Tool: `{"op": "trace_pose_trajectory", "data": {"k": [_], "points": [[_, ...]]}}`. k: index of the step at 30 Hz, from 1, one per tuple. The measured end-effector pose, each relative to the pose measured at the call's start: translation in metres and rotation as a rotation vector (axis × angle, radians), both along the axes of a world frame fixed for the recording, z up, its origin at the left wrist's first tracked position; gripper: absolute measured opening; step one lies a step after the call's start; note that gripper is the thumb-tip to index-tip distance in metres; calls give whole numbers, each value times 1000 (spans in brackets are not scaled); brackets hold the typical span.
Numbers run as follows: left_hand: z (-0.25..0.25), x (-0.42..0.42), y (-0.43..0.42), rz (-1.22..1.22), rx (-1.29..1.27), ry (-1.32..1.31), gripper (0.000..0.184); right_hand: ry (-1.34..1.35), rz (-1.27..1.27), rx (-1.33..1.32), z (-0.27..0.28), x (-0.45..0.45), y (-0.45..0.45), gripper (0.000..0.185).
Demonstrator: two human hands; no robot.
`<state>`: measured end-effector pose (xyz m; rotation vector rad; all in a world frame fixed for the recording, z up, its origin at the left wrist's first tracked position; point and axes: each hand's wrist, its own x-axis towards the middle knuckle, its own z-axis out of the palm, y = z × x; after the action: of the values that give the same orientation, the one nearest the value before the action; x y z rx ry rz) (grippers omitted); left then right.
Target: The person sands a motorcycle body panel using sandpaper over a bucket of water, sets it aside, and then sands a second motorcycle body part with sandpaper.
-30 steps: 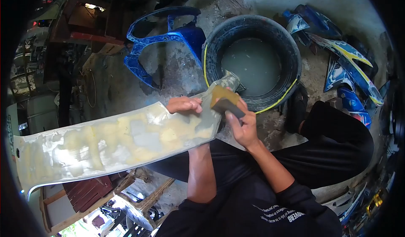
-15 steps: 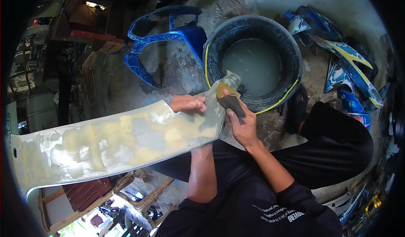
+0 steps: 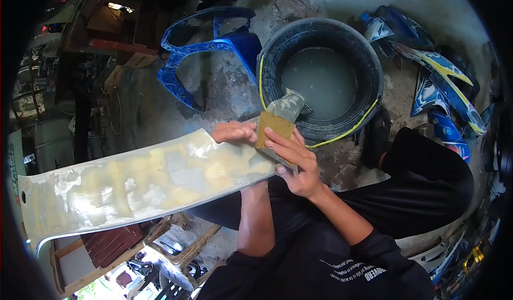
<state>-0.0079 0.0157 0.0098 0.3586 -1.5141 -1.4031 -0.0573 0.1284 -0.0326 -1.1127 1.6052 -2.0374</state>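
A long, curved body panel [image 3: 176, 174] with patchy yellow, white and grey filler lies across the view, its narrow end over the bucket's near rim. My left forearm passes beneath it, and my left hand [image 3: 235, 131] grips the panel, fingers showing at the far edge. Most of that palm is hidden behind it. In my right hand [image 3: 299, 164] is a folded sheet of brown sandpaper [image 3: 275, 129]. My right fingers press it flat on the panel near the narrow end, with the thumb at the near edge.
Beyond the panel stands a round black bucket [image 3: 267, 43] holding cloudy water [image 3: 326, 81]. A blue plastic frame [image 3: 243, 49] lies on the concrete floor left of it. Blue, white and yellow fairing pieces [image 3: 446, 73] are piled at right. A wooden frame [image 3: 187, 249] is at lower left.
My right hand has moved left and toward me along the panel, and the sandpaper now shows a flatter, wider face. The panel has shifted slightly; my left hand keeps its grip.
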Motion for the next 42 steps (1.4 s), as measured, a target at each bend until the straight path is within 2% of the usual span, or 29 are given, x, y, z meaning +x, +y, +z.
{"op": "trace_pose_trajectory", "data": {"k": [3,8,10,15,20,21,22,24,26,29,32,33,34,36,37,38,40,42], "points": [[-1,-1,0,-30,-45,-4,24,-104,-48,37,-1,-1,1,34],[0,-3,-2,-76,-83,-15,24,-153,-71,129,1,-10,8,31],[-1,-3,0,-53,-52,-4,25,-15,-44,14,6,-10,7,31],[-1,-3,0,-50,-46,4,24,-1,-61,59,-3,-6,4,33],[-3,-2,0,-90,-25,20,25,-247,-337,112,-13,1,7,21],[-3,-3,0,-80,-53,2,26,-192,-411,112,-12,-2,7,21],[-3,-3,0,-70,-81,-14,27,-192,-411,112,-10,-5,6,21],[-4,-4,0,-59,-73,-8,28,-497,-301,-21,-7,-11,7,35],[-4,-4,1,-49,-65,-4,29,-563,-301,87,2,-16,7,36],[-3,-5,2,-50,-13,17,29,-705,-393,-47,0,-22,2,28],[-4,-4,2,-27,-73,-29,29,-639,-272,386,-9,-38,16,31],[-4,-4,2,-37,-59,-14,29,-439,-239,547,-11,-47,20,33],[-4,-4,1,-45,-46,-1,29,-439,-239,545,-10,-49,24,33],[-4,-3,-1,-52,-52,3,28,-450,-245,619,27,-60,25,24],[-5,-3,-1,-59,-56,8,28,-178,-270,647,6,-63,32,19],[-4,-3,0,-60,-55,7,28,-180,-271,648,10,-65,32,19],[-3,-4,1,-58,-20,18,29,19,-362,665,23,-70,32,28],[-3,-4,2,-58,-35,10,29,93,-330,627,22,-72,33,31]]}}
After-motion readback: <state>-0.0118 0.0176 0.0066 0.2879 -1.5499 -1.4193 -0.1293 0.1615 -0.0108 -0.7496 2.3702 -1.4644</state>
